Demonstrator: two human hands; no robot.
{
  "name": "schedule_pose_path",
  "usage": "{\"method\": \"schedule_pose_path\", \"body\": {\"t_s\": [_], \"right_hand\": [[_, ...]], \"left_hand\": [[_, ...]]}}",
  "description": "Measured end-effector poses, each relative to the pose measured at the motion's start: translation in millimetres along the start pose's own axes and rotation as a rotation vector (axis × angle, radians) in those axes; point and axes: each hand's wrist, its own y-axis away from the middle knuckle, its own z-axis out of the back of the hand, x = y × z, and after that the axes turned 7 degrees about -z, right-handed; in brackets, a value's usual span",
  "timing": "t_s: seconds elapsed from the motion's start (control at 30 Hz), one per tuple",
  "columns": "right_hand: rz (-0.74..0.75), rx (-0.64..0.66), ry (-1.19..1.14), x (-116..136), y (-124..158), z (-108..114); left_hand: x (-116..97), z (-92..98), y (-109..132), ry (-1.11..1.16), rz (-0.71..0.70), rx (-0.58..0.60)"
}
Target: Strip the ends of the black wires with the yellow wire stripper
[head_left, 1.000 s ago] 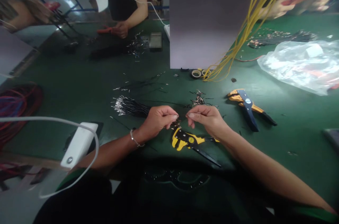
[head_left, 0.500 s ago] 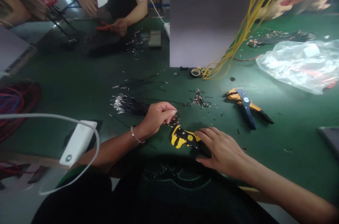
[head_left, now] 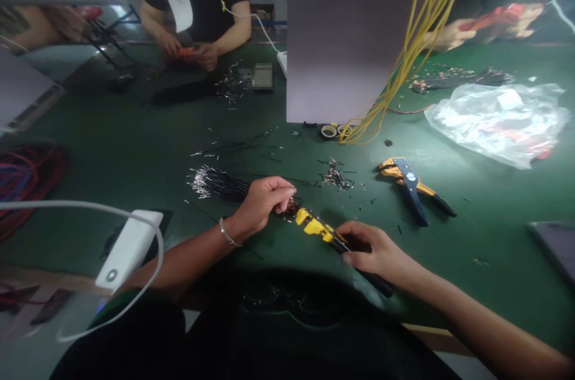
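Observation:
My left hand is closed in a pinch, with thumb and forefinger together; whatever is between the tips is too small to make out. Under and beside it lies a bundle of black wires, silvery tips at the left and bare copper ends showing past my fingers. My right hand grips a yellow and black wire stripper by its handles. Its yellow jaws point up and left, close to the copper ends, and I see no wire between them.
A second wire stripper, orange and blue, lies to the right. Wire scraps are heaped ahead. Behind are tape rolls, yellow wires, a grey panel and a plastic bag. A white power bank sits left. Co-workers' hands work across the table.
My right hand has closed around the wire stripper and turned it, lifting the jaws up toward my left hand. My left hand stays almost in place. The view has tilted slightly.

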Motion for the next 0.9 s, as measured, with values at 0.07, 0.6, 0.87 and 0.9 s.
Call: {"method": "schedule_pose_path", "body": {"t_s": [0.07, 0.6, 0.87, 0.9], "right_hand": [[-0.009, 0.002, -0.105, 2, -2, 2], [0.184, -0.292, 0.118, 16, -24, -19], [-0.119, 0.378, -0.53, 23, -30, -20], [-0.135, 0.469, -0.615, 21, -30, -21]], "left_hand": [[0, -0.8, 0, 0.016, -0.005, -0.006], [-7, -7.2, 3, 0.236, 0.228, -0.197], [-18, -10.2, 7, 0.222, 0.188, -0.179], [-19, -10.7, 8, 0.223, 0.188, -0.176]]}}
